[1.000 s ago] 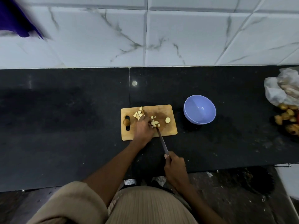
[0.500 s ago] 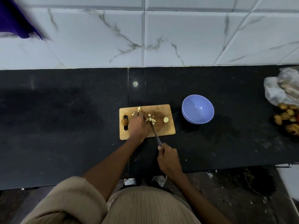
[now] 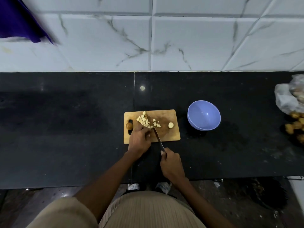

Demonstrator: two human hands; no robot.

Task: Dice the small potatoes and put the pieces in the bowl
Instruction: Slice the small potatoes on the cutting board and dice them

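Compared with 0.5 s earlier, the left hand [image 3: 139,139] is sitting lower on the wooden cutting board [image 3: 166,134], so the pile of diced potato pieces [image 3: 144,121] at the board's upper left is now lying uncovered instead of partly under the fingers. The knife [image 3: 158,139] is still slanting from the lower right up to the pieces, its tip now resting at the lower edge of a smaller cluster of cubes [image 3: 156,124] near the board's centre. The half potato [image 3: 171,125] at the right of the board and the whole small potato [image 3: 129,126] beside the handle slot at the left edge are lying where they were.

The left hand's fingertips are curling under the palm, so whether they are pinching a piece cannot be told. The knife handle is hiding inside the right hand [image 3: 171,163], and the blade is thin and dark against the board. At the right edge of the frame, a plastic bag [image 3: 287,99] and a heap of unpeeled potatoes [image 3: 294,125] are being cut off by the border.

The left hand is resting knuckles-up on the board's lower left, fingers bent together. The right hand is hovering over the black counter [image 3: 65,129] below the board, fingers wrapped tightly round the knife handle. The blue bowl [image 3: 204,115] is standing on the counter just right of the board, with no pieces visible in it.
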